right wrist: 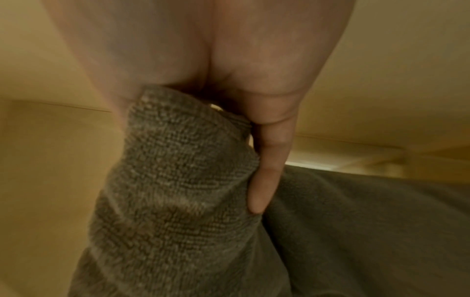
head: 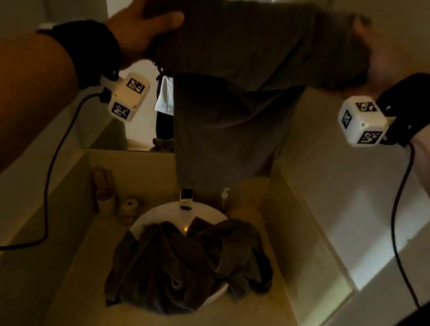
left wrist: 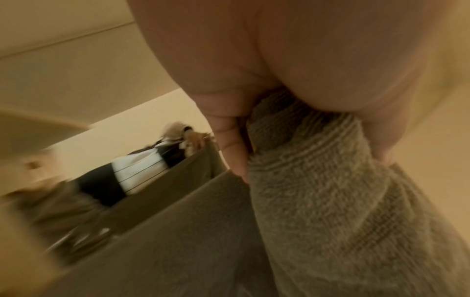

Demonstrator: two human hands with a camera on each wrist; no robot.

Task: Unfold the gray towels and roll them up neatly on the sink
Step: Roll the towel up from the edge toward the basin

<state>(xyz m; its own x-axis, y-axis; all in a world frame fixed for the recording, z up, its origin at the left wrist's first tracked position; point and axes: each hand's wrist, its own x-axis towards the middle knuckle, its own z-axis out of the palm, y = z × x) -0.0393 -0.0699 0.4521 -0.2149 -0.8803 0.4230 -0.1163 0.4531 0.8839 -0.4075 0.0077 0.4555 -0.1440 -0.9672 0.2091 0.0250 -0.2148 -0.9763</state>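
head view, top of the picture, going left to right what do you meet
left hand gripping one end → gray terry towel held up between the hands and hanging toward the round white sink → right hand gripping the other end

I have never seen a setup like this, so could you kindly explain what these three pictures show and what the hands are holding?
There is no machine here: a person works with bare hands and wears three cameras. The large picture comes from the head camera, looking down at a bathroom counter. The left hand and right hand hold a gray towel stretched between them, its lower part hanging over the white sink. The white cubes on the wrists belong to the wrist rigs. The other two pictures come from those wrists: each looks along the hand, showing fingers curled round a bunched end of the towel. More gray towels lie crumpled in the sink, below the faucet.
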